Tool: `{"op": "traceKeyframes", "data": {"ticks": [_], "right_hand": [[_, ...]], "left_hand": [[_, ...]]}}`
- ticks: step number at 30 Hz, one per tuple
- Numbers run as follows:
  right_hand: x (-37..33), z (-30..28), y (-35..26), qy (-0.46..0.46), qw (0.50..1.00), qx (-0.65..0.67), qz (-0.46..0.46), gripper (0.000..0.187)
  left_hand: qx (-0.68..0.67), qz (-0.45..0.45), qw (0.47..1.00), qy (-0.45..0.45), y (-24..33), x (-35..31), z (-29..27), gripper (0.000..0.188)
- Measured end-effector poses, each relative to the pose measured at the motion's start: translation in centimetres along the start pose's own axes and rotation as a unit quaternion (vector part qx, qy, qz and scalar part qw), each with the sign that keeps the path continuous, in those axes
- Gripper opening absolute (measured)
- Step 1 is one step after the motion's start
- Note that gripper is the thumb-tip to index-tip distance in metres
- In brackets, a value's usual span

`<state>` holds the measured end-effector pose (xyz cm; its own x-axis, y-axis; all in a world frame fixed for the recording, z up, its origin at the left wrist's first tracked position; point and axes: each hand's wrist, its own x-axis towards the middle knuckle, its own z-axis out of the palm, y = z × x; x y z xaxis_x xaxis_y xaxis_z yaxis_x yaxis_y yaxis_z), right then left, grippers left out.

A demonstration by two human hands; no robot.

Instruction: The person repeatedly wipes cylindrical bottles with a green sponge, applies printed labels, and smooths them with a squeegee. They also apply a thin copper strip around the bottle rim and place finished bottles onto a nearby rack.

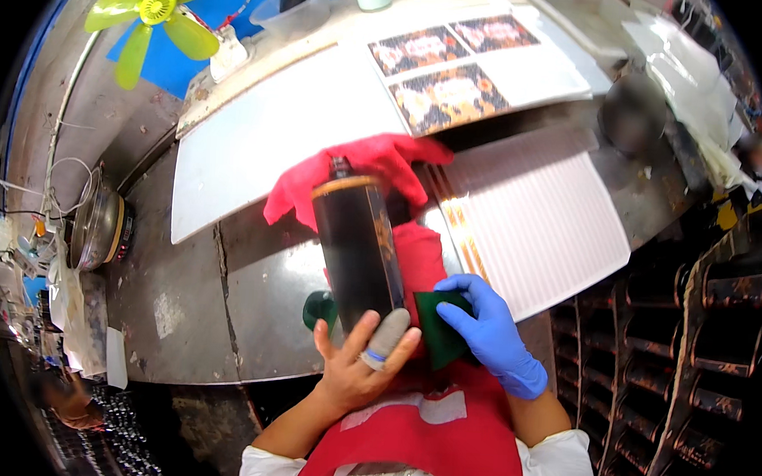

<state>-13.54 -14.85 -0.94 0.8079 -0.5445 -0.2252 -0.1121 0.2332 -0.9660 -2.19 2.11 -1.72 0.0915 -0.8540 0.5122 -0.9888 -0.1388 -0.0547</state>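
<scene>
A black bottle (355, 245) with gold bands and gold decoration lies with its neck away from me, over red cloth (419, 249). My left hand (362, 358) grips its near end, fingers spread around the base. One of those fingers wears a grey cover held by a blue band. In a blue glove, my right hand (484, 325) pinches a dark green flat pad (441, 332) just right of the bottle. A round dark green thing (319, 311) sits left of the bottle, partly hidden by it.
Printed sheets with floral designs (449, 95) lie on a white board at the back. A ribbed white tray (537, 216) holds gold-orange strips along its left edge. A yellow-green fan (158, 6) stands back left, with a metal pan (102, 223) below. Dark boxes (716, 342) fill racks at right.
</scene>
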Motion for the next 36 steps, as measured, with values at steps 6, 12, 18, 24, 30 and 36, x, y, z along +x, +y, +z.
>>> {"op": "traceKeyframes", "data": {"ticks": [6,12,18,24,30,36], "right_hand": [[5.6,-1.1,-6.4,0.024,1.000,0.015,0.005,0.022],[17.0,3.5,-12.5,-0.155,0.877,-0.410,-0.198,0.036],[23.9,7.1,-9.2,-0.243,0.672,-0.575,-0.399,0.025],[19.9,3.9,-13.3,-0.249,0.788,-0.523,-0.210,0.031],[7.1,3.5,-16.0,-0.110,0.790,-0.486,-0.357,0.029],[-14.2,-0.7,-14.3,0.167,0.806,-0.470,-0.318,0.020]], "left_hand": [[0.032,0.045,0.996,-0.067,0.4,3.1,-1.4,0.030],[-0.106,-0.017,0.993,0.051,-0.3,2.6,-3.1,0.036],[-0.084,-0.222,0.954,0.185,-4.1,-3.8,-3.6,0.059],[-0.299,-0.333,0.881,0.155,-3.8,-2.8,-4.4,0.043],[-0.347,-0.345,0.842,0.227,-5.0,-3.5,-4.3,0.028],[-0.601,-0.246,0.751,0.120,-4.5,0.6,-5.4,0.025]]}}
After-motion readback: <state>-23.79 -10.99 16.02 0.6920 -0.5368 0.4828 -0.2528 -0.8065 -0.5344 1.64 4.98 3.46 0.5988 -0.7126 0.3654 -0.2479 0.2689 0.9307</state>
